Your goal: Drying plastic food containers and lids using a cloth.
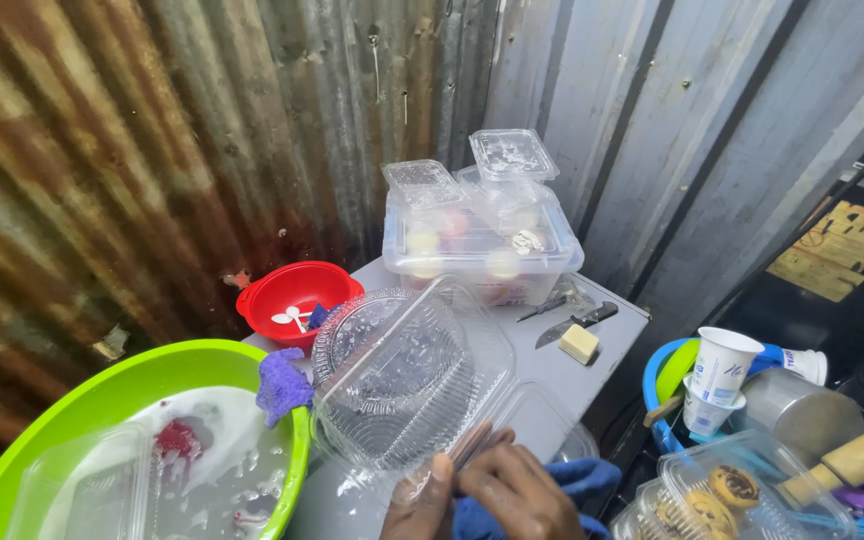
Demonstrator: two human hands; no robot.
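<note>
Your two hands sit at six o'clock, low in the frame. Your left hand (420, 497) has its fingers closed on the near edge of a clear hinged plastic container (407, 375), tilting it open toward you so the ribbed inside faces up. Your right hand (524, 490) presses a blue cloth (577, 480) against that same edge, fingers curled together over the cloth. Judged from the grip, the tilt keeps the inside within reach of the cloth and lets water run off.

At eight o'clock, a lime-green basin (112, 395) holds soapy water; another clear container (77, 480) soaks in it, and a purple rag (280, 382) hangs over the rim, close at hand.

At ten o'clock, a red bowl (297, 290) holds a small white spoon (290, 317).

At twelve o'clock, against the corrugated metal wall (102, 150), a large clear lidded tub (482, 245) carries smaller clear boxes stacked on top, kept out of the wet.

At two o'clock on the grey table (542, 365) lie a black-handled knife (574, 325) and a pale yellow bar of soap (579, 343).

At three to four o'clock, white paper cups (720, 370) with blue print stand stacked in a blue tub; just below them, a clear box of cookies (712, 495) and a wooden rolling pin (857, 460). At two-thirty, a flat yellow label (837, 250) lies on a black surface; print too small to tell.
</note>
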